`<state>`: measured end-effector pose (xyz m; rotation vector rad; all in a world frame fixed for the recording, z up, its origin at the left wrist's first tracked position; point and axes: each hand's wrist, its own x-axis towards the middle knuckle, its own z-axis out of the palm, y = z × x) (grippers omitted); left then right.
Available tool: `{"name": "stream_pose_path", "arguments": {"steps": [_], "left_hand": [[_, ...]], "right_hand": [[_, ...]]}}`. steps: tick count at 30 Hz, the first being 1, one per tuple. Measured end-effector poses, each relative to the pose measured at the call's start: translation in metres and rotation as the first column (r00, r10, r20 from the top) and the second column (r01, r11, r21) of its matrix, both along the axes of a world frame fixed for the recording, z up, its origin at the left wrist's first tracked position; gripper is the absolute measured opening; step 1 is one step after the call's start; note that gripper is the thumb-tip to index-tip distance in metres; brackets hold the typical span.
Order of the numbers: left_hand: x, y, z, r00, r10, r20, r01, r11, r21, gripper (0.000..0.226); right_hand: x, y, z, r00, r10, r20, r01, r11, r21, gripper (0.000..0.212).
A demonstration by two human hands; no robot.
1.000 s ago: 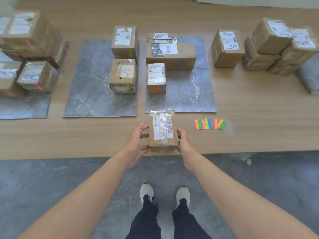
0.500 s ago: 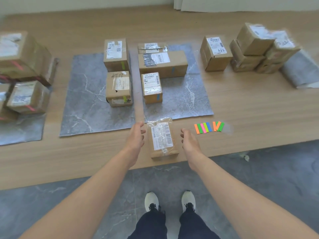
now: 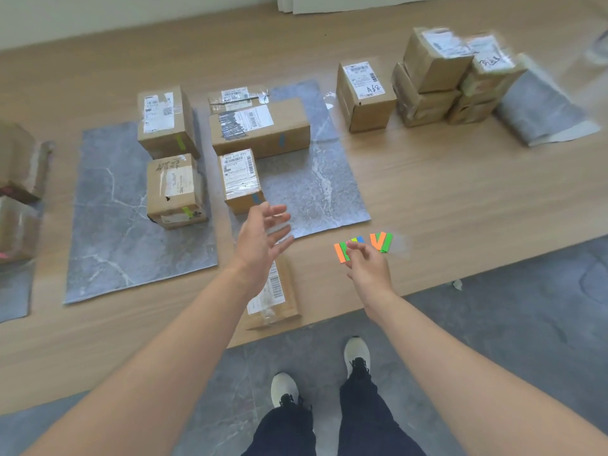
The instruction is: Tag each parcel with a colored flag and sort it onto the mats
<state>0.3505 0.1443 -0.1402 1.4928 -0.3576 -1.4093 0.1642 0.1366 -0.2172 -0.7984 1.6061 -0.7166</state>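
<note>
A small cardboard parcel (image 3: 278,296) with a barcode label lies flat at the table's front edge, partly hidden by my left wrist. My left hand (image 3: 263,236) hovers above it with fingers spread, holding nothing. My right hand (image 3: 365,261) reaches over the row of colored flags (image 3: 362,245), fingertips on the orange and green ones at the left end; whether it pinches one I cannot tell. Two grey mats lie ahead: the left mat (image 3: 112,232) bears two green-flagged parcels (image 3: 174,189), the right mat (image 3: 316,189) bears blue-flagged parcels (image 3: 241,179).
Several untagged parcels (image 3: 365,93) stand stacked at the back right beside a folded grey mat (image 3: 539,113). More parcels with red flags (image 3: 16,192) sit on a mat at the far left. My feet stand on grey floor below the table edge.
Both hands let go of the parcel, which stays at the front edge. My left hand rose and opened; my right hand moved right onto the colored flags. The view shifted.
</note>
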Motion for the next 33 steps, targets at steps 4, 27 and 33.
{"name": "stream_pose_path", "arguments": {"steps": [4,27,33], "left_hand": [[-0.035,-0.016,-0.018,0.999,-0.047,0.009,0.046,0.996,0.073,0.046],[-0.115,-0.051,-0.085,0.988,-0.152,0.011,0.136,0.911,0.389,0.035],[-0.113,-0.055,-0.087,0.953,-0.282,0.109,0.216,0.886,0.41,0.024]], "right_hand": [[-0.03,-0.018,-0.017,1.0,0.017,-0.022,-0.017,1.0,0.015,0.023],[-0.066,-0.108,-0.09,0.48,0.659,-0.579,-0.865,0.467,-0.185,0.017],[-0.066,-0.127,-0.088,0.353,0.724,-0.592,-0.925,0.364,-0.107,0.018]]}}
